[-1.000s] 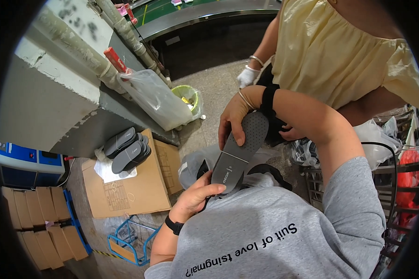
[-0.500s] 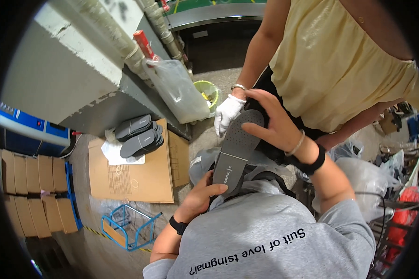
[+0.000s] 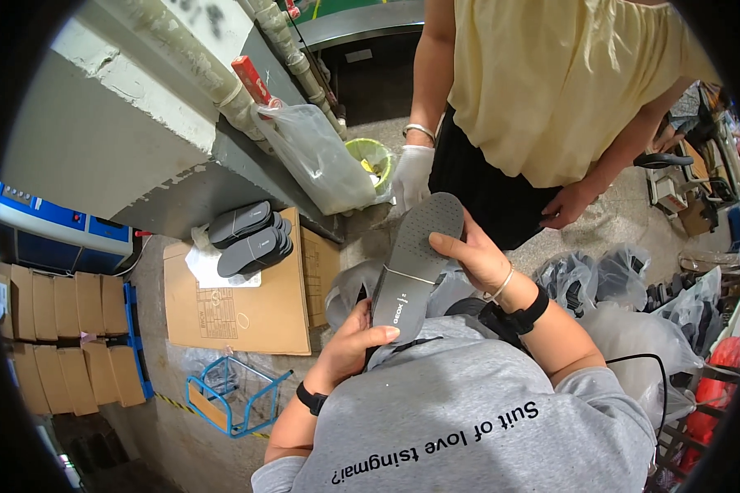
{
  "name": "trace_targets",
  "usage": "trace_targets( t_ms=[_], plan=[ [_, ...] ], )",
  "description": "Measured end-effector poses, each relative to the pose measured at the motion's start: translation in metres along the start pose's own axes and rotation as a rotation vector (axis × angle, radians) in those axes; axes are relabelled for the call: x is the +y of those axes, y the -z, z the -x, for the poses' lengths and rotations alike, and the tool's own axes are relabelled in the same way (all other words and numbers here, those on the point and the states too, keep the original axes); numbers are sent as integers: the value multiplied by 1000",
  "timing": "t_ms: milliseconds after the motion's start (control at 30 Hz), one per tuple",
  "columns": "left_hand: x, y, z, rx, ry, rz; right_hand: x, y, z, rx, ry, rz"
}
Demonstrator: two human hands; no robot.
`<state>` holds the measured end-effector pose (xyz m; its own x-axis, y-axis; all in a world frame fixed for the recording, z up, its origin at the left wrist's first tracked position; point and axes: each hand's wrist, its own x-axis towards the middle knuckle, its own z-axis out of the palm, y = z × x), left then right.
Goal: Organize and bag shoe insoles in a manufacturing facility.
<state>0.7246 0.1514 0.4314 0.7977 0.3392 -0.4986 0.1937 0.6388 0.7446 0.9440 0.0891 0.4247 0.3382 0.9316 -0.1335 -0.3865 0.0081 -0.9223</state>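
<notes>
A dark grey insole bundle (image 3: 413,263), perforated at its front end and tied across the middle with a thin band, is held in front of my chest. My left hand (image 3: 349,349) is closed round its heel end, thumb on top. Higher up, my right hand (image 3: 481,261) grips its front end from the right, thumb on the upper face and fingers hidden beneath. More banded insoles (image 3: 255,251) lie on white paper on a cardboard box (image 3: 191,316) to the left.
A co-worker in a yellow top (image 3: 551,90) stands opposite, one white-gloved hand (image 3: 413,174) near the insoles. A clear plastic bag (image 3: 316,156) and green bin (image 3: 370,156) stand by the pillar. There is a blue metal frame (image 3: 238,398) at lower left. Filled plastic bags (image 3: 633,337) lie right.
My right hand has come down and closed on the front end of the insole bundle. The co-worker has shifted left and straightened, and the gloved hand has moved up slightly.
</notes>
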Motion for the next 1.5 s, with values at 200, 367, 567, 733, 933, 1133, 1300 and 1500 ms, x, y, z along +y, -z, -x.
trace_targets(
  t_ms=[200, 367, 567, 733, 933, 1133, 1300, 1500],
  plan=[
    [1, -1, 5, 29, 7, -27, 15, 3, -4, -44, -113, -137],
    [0, -1, 9, 40, 26, -14, 15, 1, -4, -70, -144, -130],
    [-2, -3, 11, 26, 27, -13, 14, -3, -4, -65, -140, -137],
    [-4, -5, 11, -10, 27, 18, 2, -11, -3, -127, -162, -191],
    [-7, -8, 11, -26, -13, 25, -6, -16, -5, -210, -197, -275],
    [-9, -13, 8, 1, -59, 95, 1, -24, -9, -82, -65, -216],
    [-11, -12, 6, 51, -139, 143, -12, -17, 20, 116, 789, 802],
    [-8, -10, 0, 51, -122, 152, -16, -31, 34, -346, 978, 1156]
  ],
)
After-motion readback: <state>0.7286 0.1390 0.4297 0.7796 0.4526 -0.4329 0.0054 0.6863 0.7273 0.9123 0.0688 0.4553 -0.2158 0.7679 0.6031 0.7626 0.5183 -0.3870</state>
